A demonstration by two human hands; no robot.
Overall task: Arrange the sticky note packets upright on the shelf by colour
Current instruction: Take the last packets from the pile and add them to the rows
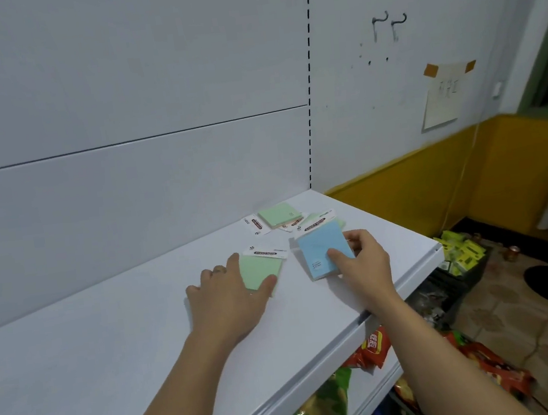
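Head view: left hand [224, 294] grips a green packet [259, 271] on the white shelf [108, 331], right hand [367, 264] pinches a blue packet [324, 252] just beside it.

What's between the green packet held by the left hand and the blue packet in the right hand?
Only a narrow strip of bare white shelf, as the head view shows. The green packet and the blue packet do not touch.

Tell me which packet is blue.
The one in the right hand, the blue packet; the left hand holds a green packet, and the rear pile shows green.
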